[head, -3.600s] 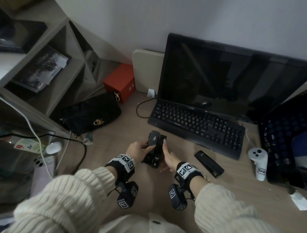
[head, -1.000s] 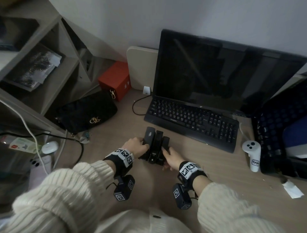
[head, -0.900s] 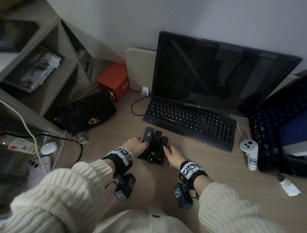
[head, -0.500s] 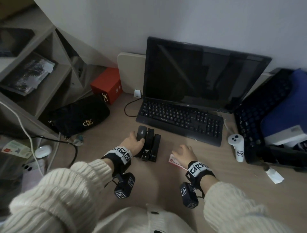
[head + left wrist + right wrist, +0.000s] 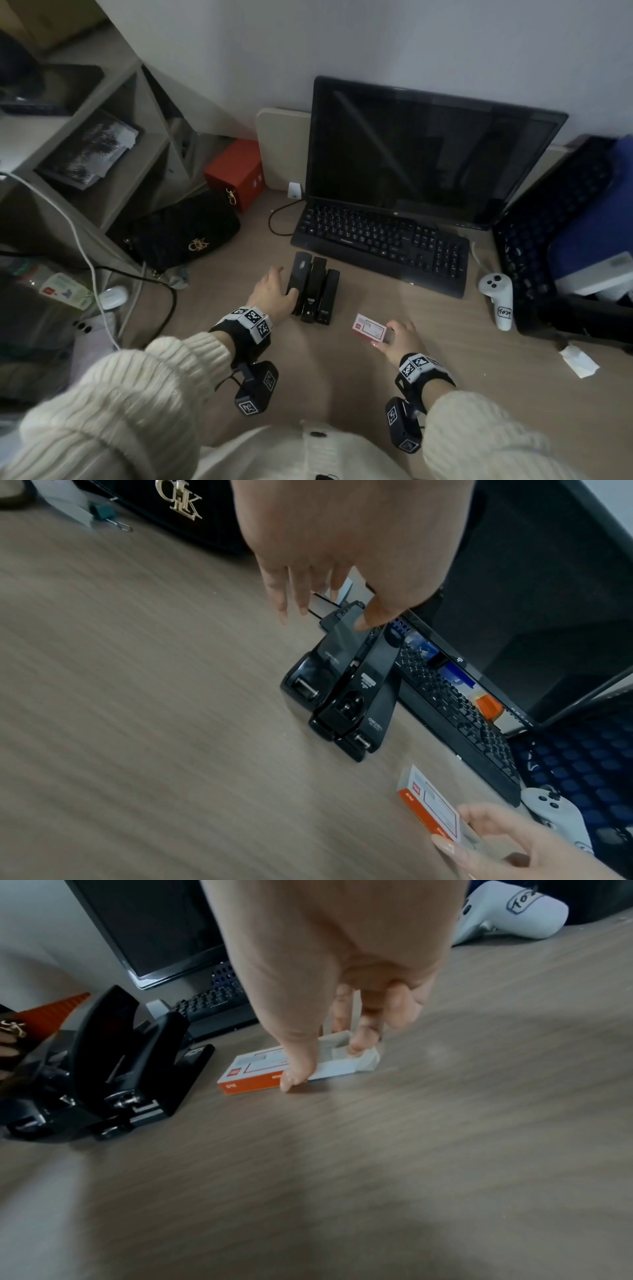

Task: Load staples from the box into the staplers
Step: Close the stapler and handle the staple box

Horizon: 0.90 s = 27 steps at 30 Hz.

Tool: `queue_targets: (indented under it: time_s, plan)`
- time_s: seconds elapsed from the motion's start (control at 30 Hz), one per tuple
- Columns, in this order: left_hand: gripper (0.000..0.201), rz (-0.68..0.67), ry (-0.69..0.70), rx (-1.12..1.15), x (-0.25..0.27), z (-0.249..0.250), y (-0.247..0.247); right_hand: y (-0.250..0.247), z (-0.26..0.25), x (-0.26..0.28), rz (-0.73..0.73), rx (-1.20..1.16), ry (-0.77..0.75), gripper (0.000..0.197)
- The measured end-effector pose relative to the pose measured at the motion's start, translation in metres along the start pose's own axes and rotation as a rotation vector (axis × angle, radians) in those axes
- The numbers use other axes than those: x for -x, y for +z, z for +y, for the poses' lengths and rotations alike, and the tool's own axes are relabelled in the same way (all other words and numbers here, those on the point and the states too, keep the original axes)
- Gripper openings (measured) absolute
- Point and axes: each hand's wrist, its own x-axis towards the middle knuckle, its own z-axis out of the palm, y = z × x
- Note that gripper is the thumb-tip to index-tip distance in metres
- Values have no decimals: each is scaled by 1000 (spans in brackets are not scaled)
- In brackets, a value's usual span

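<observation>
Three black staplers [image 5: 317, 286] lie side by side on the desk in front of the keyboard, and the wrist views show them too [image 5: 346, 674] [image 5: 113, 1066]. My left hand [image 5: 281, 283] is beside the leftmost one, its thumb tip resting on that stapler's top and its fingers hanging straight. To the right lies a small orange and white staple box [image 5: 368, 331] [image 5: 430, 807] [image 5: 257, 1069] with its far end open. My right hand [image 5: 387, 337] pinches the box, thumb on the near side and fingers at the open end.
A black keyboard [image 5: 376, 240] and dark monitor [image 5: 428, 154] stand behind the staplers. A black bag [image 5: 181, 233] and a red box [image 5: 236, 171] are at the left by the shelves. At the right are a white controller [image 5: 496, 298] and a paper scrap [image 5: 579, 359].
My right hand has left the staplers, moved right and taken hold of the staple box. My left hand has stayed at the leftmost stapler. The third stapler now lies beside the other two.
</observation>
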Motion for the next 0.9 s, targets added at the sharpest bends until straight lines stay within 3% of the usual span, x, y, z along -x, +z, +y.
queue_targets:
  time_s: [0.1,0.23,0.3,0.53,0.7,0.8,0.9]
  plan:
    - [60,32,67,12,2,0,0,-2,-5,3,12,2,-28,41]
    - [45,199,328,-12,8,11,3,-16,-18,10,88,-42,-133,41]
    - [43,192,375,31,9,23,7,-26,-28,15,127,-41,-217,40]
    - [69,-50,148,287,14,63,13,-49,-60,34,203,41,-518,36]
    - [45,-326,-9,502,14,62,12,-56,-65,38,261,12,-586,43]
    - [40,-322,-24,598,14,58,8,-60,-65,41,330,-35,-603,50]
    - [42,-286,-79,719,11,56,2,-65,-59,41,415,-204,-510,52]
